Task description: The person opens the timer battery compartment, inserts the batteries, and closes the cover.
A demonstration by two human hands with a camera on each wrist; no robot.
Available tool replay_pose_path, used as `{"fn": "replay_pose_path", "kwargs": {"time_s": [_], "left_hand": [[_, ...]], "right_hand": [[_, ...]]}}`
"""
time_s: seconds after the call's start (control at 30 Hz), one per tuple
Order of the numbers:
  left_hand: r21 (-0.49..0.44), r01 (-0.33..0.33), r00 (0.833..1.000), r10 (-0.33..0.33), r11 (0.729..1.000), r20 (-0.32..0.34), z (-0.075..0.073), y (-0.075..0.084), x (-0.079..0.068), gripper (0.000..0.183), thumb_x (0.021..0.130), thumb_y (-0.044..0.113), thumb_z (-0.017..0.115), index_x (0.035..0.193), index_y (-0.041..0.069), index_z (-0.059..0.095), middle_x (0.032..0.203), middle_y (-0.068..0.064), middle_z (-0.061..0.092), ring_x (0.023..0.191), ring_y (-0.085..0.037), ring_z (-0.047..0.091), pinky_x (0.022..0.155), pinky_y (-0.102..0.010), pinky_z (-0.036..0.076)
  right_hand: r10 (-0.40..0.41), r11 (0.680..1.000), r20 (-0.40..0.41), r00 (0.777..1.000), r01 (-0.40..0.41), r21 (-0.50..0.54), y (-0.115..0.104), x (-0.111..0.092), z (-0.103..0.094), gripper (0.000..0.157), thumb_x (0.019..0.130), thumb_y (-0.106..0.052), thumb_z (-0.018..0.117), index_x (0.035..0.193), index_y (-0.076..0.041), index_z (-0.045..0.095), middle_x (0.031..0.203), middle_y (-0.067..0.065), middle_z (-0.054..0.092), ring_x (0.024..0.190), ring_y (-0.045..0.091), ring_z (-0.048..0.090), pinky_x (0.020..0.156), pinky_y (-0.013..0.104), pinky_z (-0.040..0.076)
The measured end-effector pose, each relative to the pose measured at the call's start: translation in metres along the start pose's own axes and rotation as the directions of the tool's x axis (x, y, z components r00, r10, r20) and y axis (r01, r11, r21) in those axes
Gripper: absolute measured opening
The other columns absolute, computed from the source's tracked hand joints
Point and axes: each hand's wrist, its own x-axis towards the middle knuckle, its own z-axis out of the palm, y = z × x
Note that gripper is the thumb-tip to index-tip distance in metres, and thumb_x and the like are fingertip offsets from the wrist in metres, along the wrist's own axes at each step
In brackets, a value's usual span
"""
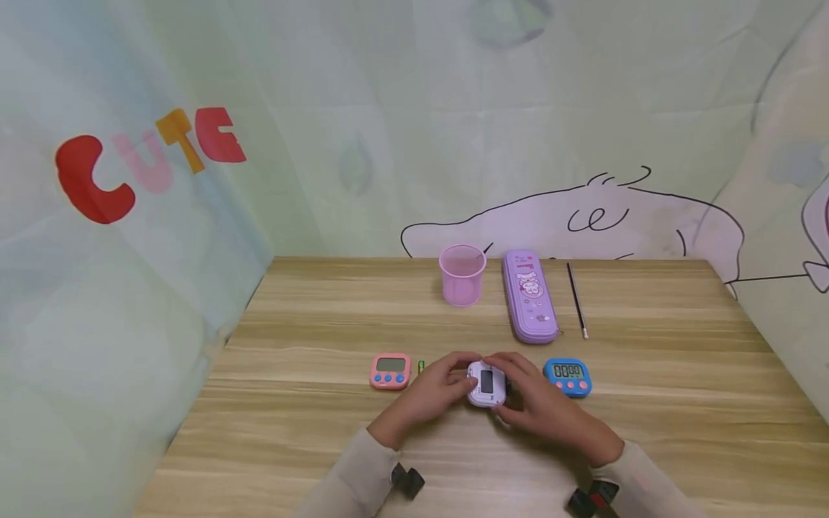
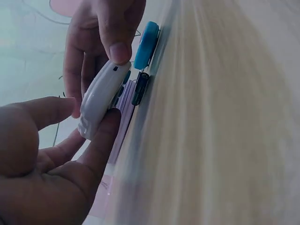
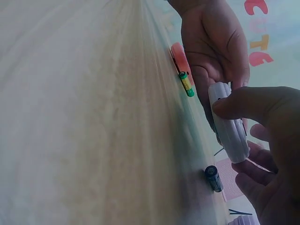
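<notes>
A white digital timer (image 1: 487, 383) is held just over the wooden table between both hands, its back with a dark rectangular recess turned up. The left hand (image 1: 435, 394) grips it from the left, and the right hand (image 1: 544, 406) pinches its right side between thumb and fingers. Small buttons show on its underside in the left wrist view. Left of the hands lie a pink timer (image 1: 391, 371) and a green battery (image 3: 186, 84). On the right are a blue timer (image 1: 567, 378) and a dark battery (image 3: 213, 179), which the right hand mostly hides in the head view.
Toward the back of the table (image 1: 311, 316) stands a pink cup (image 1: 462, 280). Beside it lie a purple pencil case (image 1: 531, 298) and a black pencil (image 1: 576, 298). Printed cloth hangs behind the table and along its left side.
</notes>
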Motion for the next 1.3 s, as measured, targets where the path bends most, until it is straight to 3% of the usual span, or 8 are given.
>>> {"fn": "replay_pose_path", "kwargs": {"time_s": [0.2, 0.43, 0.73, 0.93, 1.1, 1.3], "left_hand": [[-0.174, 0.064, 0.998, -0.06, 0.983, 0.026, -0.001, -0.009, 0.002, 0.042, 0.096, 0.021, 0.063, 0.135, 0.011, 0.053, 0.121, -0.012, 0.065, 0.105, -0.019, 0.064, 0.087, -0.031, 0.054], [-0.344, 0.109, 0.994, -0.093, 0.933, 0.064, -0.002, -0.013, 0.003, 0.042, 0.095, 0.013, 0.064, 0.135, 0.004, 0.053, 0.118, -0.012, 0.066, 0.103, -0.022, 0.065, 0.086, -0.033, 0.056], [-0.39, 0.09, 0.994, -0.062, 0.916, 0.086, -0.003, -0.015, 0.003, 0.041, 0.096, 0.01, 0.062, 0.135, 0.003, 0.052, 0.124, -0.015, 0.062, 0.104, -0.023, 0.064, 0.088, -0.035, 0.055], [-0.386, 0.097, 0.993, -0.065, 0.918, 0.094, -0.003, -0.015, 0.003, 0.04, 0.095, 0.01, 0.062, 0.134, 0.005, 0.053, 0.123, -0.013, 0.062, 0.105, -0.023, 0.064, 0.088, -0.035, 0.055], [-0.417, 0.08, 0.994, -0.039, 0.905, 0.106, -0.003, -0.017, 0.004, 0.041, 0.096, 0.008, 0.061, 0.135, 0.003, 0.051, 0.126, -0.016, 0.061, 0.107, -0.023, 0.063, 0.089, -0.036, 0.055], [-0.428, 0.082, 0.994, -0.042, 0.9, 0.103, -0.003, -0.018, 0.004, 0.04, 0.095, 0.007, 0.062, 0.134, 0.004, 0.052, 0.123, -0.016, 0.062, 0.105, -0.024, 0.063, 0.088, -0.037, 0.055]], "right_hand": [[-0.059, 0.998, -0.016, 0.998, 0.059, 0.006, 0.0, 0.001, 0.003, 0.075, 0.079, -0.02, 0.081, 0.145, -0.019, 0.045, 0.14, -0.003, 0.045, 0.127, 0.018, 0.045, 0.106, 0.043, 0.042], [-0.058, 0.998, -0.01, 0.998, 0.059, 0.015, 0.003, 0.001, 0.005, 0.073, 0.082, -0.024, 0.08, 0.145, -0.021, 0.044, 0.141, -0.005, 0.043, 0.128, 0.016, 0.044, 0.106, 0.042, 0.041], [-0.049, 0.998, -0.114, 0.992, 0.051, 0.022, 0.003, 0.002, 0.008, 0.053, 0.092, -0.022, 0.069, 0.14, -0.013, 0.048, 0.135, 0.0, 0.048, 0.122, 0.02, 0.049, 0.099, 0.043, 0.048], [0.042, 0.999, -0.203, 0.978, -0.036, 0.032, -0.004, 0.003, 0.01, 0.042, 0.091, -0.015, 0.07, 0.13, -0.011, 0.055, 0.113, 0.001, 0.053, 0.093, 0.015, 0.057, 0.076, 0.029, 0.055], [0.11, 0.994, -0.177, 0.978, -0.108, 0.021, -0.011, 0.002, 0.01, 0.041, 0.091, -0.017, 0.07, 0.127, -0.008, 0.054, 0.09, -0.005, 0.052, 0.071, 0.007, 0.051, 0.06, 0.022, 0.047], [0.146, 0.989, -0.124, 0.982, -0.149, -0.014, -0.017, 0.001, 0.011, 0.042, 0.093, -0.024, 0.067, 0.128, -0.008, 0.051, 0.077, -0.011, 0.052, 0.059, 0.001, 0.046, 0.054, 0.02, 0.042]]}}
